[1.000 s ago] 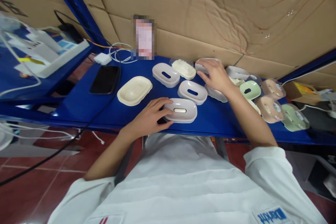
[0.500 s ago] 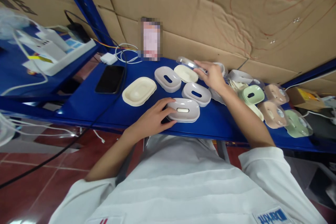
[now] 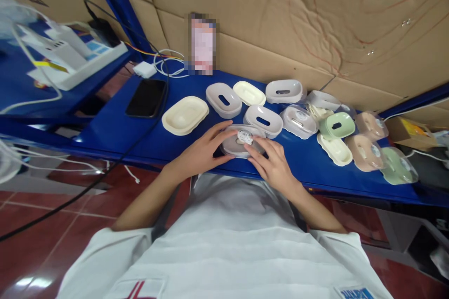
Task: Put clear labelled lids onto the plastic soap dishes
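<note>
A grey oval soap dish (image 3: 228,146), covered by a transparent lid with a round white sticker (image 3: 244,137), sits at the table's front edge. My left hand (image 3: 206,148) grips its left end, thumb in front and fingers behind. On the right, my right hand (image 3: 271,161) has its fingers on the lid's right end and sticker. Whether the lid is fully seated cannot be made out. Just behind stand two uncovered grey dishes with slots, one on the right (image 3: 266,122) and one farther back (image 3: 224,100). Cream oval trays lie at the left (image 3: 185,116) and the back (image 3: 249,93).
To the right are a lidded grey dish (image 3: 300,121), a green dish (image 3: 337,126), lidded beige (image 3: 365,152) and green dishes (image 3: 398,166), and another cream tray (image 3: 335,150). A black phone (image 3: 146,98) lies at the left near cables. Cardboard (image 3: 259,46) walls the back.
My right hand has come from the back of the table to the front dish, bringing the transparent lid onto it. My left hand keeps its hold on the dish.
</note>
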`<state>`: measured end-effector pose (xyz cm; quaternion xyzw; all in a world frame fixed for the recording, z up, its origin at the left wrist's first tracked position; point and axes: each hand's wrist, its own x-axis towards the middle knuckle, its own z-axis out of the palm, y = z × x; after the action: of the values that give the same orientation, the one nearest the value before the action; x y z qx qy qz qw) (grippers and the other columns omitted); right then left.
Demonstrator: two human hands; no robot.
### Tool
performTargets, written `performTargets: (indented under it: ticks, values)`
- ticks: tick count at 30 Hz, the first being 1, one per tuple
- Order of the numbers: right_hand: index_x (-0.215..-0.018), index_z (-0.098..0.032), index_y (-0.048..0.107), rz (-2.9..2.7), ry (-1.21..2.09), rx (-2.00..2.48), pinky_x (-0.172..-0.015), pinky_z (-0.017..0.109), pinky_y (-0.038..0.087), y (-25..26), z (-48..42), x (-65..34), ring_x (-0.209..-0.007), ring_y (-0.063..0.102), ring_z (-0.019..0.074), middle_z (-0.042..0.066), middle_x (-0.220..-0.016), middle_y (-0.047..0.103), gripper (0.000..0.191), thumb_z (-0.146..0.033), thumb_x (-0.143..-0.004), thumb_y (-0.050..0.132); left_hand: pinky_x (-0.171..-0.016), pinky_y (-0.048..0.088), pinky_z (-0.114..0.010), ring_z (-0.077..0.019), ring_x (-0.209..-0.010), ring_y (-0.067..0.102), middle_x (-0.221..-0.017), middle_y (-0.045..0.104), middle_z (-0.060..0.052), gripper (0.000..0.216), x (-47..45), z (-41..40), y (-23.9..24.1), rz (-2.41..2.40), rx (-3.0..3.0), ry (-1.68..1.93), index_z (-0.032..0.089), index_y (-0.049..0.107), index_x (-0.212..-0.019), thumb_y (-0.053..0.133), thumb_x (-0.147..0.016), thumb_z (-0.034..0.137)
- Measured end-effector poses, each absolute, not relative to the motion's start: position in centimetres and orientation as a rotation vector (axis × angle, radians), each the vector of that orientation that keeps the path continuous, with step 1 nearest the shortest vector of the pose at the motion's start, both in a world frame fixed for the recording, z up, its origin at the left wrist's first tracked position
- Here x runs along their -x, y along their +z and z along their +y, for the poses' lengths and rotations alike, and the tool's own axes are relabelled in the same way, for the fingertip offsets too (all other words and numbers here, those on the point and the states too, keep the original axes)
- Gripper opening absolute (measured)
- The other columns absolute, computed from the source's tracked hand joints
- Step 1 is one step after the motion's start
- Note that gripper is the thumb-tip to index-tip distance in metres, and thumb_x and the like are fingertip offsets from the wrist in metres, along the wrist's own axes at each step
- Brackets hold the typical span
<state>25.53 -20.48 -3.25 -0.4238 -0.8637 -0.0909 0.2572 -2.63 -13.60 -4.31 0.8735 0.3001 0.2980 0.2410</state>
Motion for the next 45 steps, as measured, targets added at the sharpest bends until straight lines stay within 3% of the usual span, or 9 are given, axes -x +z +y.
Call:
performTargets:
  ticks: [6, 15, 18, 21, 24, 29, 36, 39, 45]
  values:
    - [-0.158, -0.030, 0.064, -2.267, -0.212, 1.268, -0.117, 0.050, 0.052, -3.7, -20.9, -25.8, -0.137, 0.061, 0.0304, 0.012, -0.156, 0.067, 0.047, -0.025, -0.111, 0.062, -0.136, 0.040, -0.054, -0.0328, -0.166, 0.040, -0.181, 0.033, -0.012, 0.071, 2.5, -13.6, -4.5, 0.848, -2.410, 0.752, 0.034, 0.032, -0.174, 0.064, -0.110, 0.039]
    - [-0.158, -0.030, 0.065, -2.381, 0.002, 1.144, -0.124, 0.053, 0.051, -3.2, -19.9, -26.7, -0.148, 0.057, 0.0293, 0.009, -0.158, 0.067, 0.045, -0.024, -0.114, 0.056, -0.137, 0.037, -0.053, -0.0343, -0.167, 0.038, -0.184, 0.028, -0.008, 0.066, 2.7, -13.6, -4.5, 0.830, -2.386, 0.720, 0.037, 0.044, -0.170, 0.066, -0.109, 0.053]
    - [-0.161, -0.030, 0.061, -2.446, 0.048, 1.107, -0.130, 0.058, 0.046, -2.6, -19.2, -27.1, -0.163, 0.044, 0.0313, 0.008, -0.165, 0.061, 0.047, -0.023, -0.115, 0.054, -0.137, 0.037, -0.054, -0.0341, -0.167, 0.038, -0.183, 0.029, -0.008, 0.068, 2.7, -13.5, -4.5, 0.847, -2.344, 0.715, 0.038, 0.044, -0.169, 0.068, -0.107, 0.053]
    - [-0.168, -0.030, 0.052, -2.491, 0.118, 1.016, -0.133, 0.055, 0.045, -2.3, -18.6, -27.3, -0.170, 0.034, 0.0285, 0.007, -0.168, 0.058, 0.055, -0.017, -0.115, 0.049, -0.138, 0.037, -0.054, -0.0349, -0.168, 0.037, -0.184, 0.028, -0.008, 0.082, 2.7, -13.4, -4.6, 0.862, -2.295, 0.715, 0.038, 0.037, -0.172, 0.076, -0.102, 0.055]
    - [-0.167, -0.033, 0.054, -2.520, 0.070, 0.989, -0.135, 0.054, 0.044, -2.3, -18.4, -27.3, -0.167, 0.039, 0.0272, 0.004, -0.164, 0.062, 0.058, -0.011, -0.113, 0.050, -0.137, 0.039, -0.054, -0.0358, -0.167, 0.038, -0.183, 0.030, -0.009, 0.092, 2.7, -13.4, -4.5, 0.870, -2.262, 0.689, 0.038, 0.033, -0.173, 0.082, -0.097, 0.057]
    - [-0.166, -0.033, 0.055, -2.490, -0.012, 0.984, -0.136, 0.055, 0.043, -2.9, -18.9, -27.3, -0.166, 0.041, 0.0281, 0.005, -0.164, 0.063, 0.058, -0.012, -0.112, 0.054, -0.137, 0.038, -0.053, -0.0349, -0.165, 0.042, -0.179, 0.036, -0.010, 0.076, 2.6, -13.6, -4.2, 0.865, -2.281, 0.683, 0.034, 0.046, -0.166, 0.077, -0.101, 0.056]
    - [-0.167, -0.034, 0.054, -2.499, -0.088, 1.114, -0.134, 0.057, 0.045, -3.7, -20.3, -27.3, -0.167, 0.039, 0.0289, 0.005, -0.169, 0.057, 0.058, -0.014, -0.112, 0.055, -0.136, 0.040, -0.054, -0.0346, -0.164, 0.043, -0.179, 0.038, -0.011, 0.075, 2.5, -13.5, -4.4, 0.857, -2.298, 0.681, 0.033, 0.045, -0.167, 0.076, -0.101, 0.052]
    - [-0.166, -0.031, 0.055, -2.522, -0.032, 1.100, -0.132, 0.058, 0.047, -3.2, -20.3, -27.3, -0.167, 0.040, 0.0301, 0.007, -0.168, 0.058, 0.053, -0.021, -0.114, 0.053, -0.134, 0.043, -0.053, -0.0337, -0.159, 0.049, -0.172, 0.046, -0.010, 0.073, 2.4, -13.5, -4.4, 0.855, -2.306, 0.727, 0.035, 0.048, -0.166, 0.077, -0.101, 0.050]
    - [-0.165, -0.025, 0.054, -2.370, 0.077, 1.105, -0.128, 0.054, 0.048, 0.9, -16.0, -28.7, -0.154, 0.057, 0.0286, 0.012, -0.162, 0.063, 0.050, -0.039, -0.119, 0.039, -0.131, 0.049, -0.050, -0.0319, -0.149, 0.059, -0.161, 0.059, -0.008, 0.069, 4.0, -14.6, -2.6, 0.874, -2.269, 0.857, 0.032, 0.059, -0.158, 0.080, -0.097, 0.057]
